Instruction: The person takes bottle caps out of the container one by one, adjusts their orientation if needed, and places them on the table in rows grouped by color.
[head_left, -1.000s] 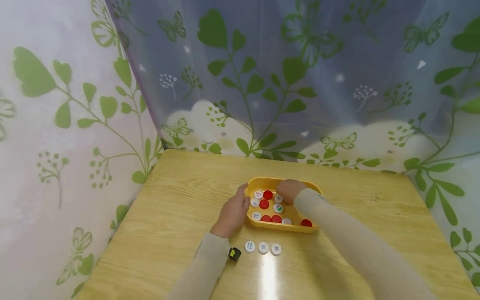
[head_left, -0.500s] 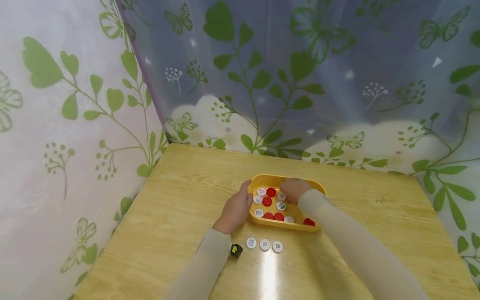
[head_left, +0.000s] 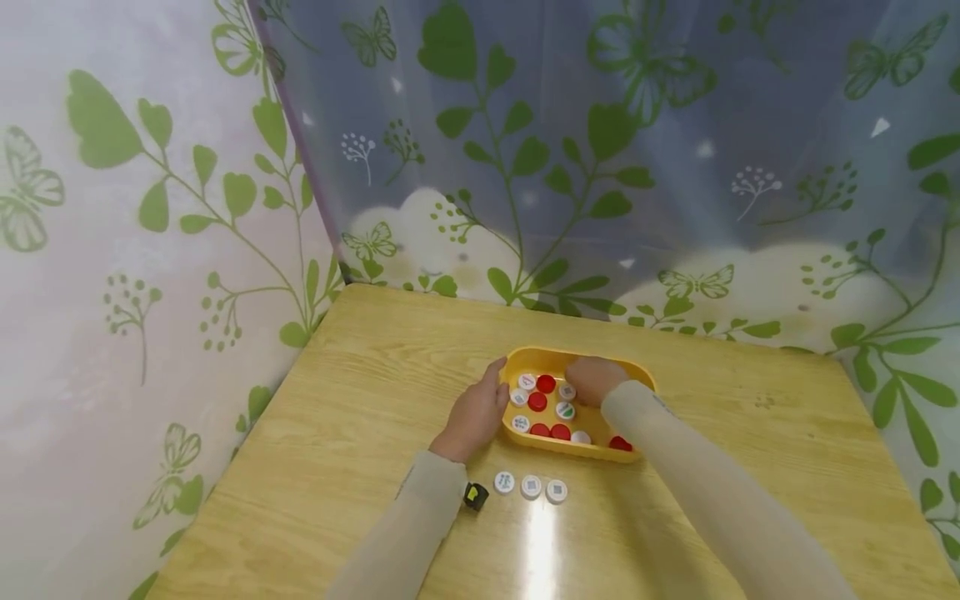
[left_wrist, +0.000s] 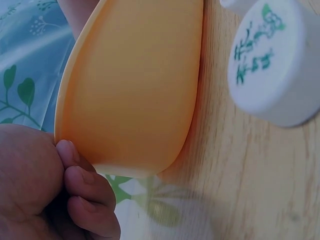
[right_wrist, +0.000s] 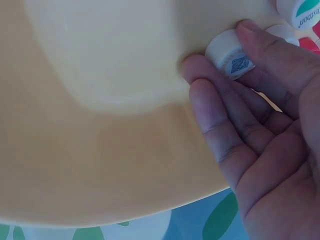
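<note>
A yellow plastic tray point(head_left: 577, 448) on the table holds several white and red bottle caps. My left hand point(head_left: 471, 419) grips its left end, fingers curled at the rim in the left wrist view. My right hand point(head_left: 596, 381) reaches into the tray at the back. The right wrist view shows it pinching a white bottle cap point(right_wrist: 226, 50) with a printed code square between thumb and fingers. A white cap with a green mark point(head_left: 565, 410) lies in front of that hand. Three white caps, one of them a cap with a green print point(head_left: 505, 482), stand in a row before the tray.
A small black device with a yellow-green mark point(head_left: 475, 497) sits at the left wrist, close to the row of caps. The wooden table point(head_left: 375, 400) meets leaf-patterned curtains point(head_left: 480, 150) at its back and left.
The head view has shifted slightly, so the tray sits a little more to the right and higher in it. Both hands keep nearly the same places at the tray.
</note>
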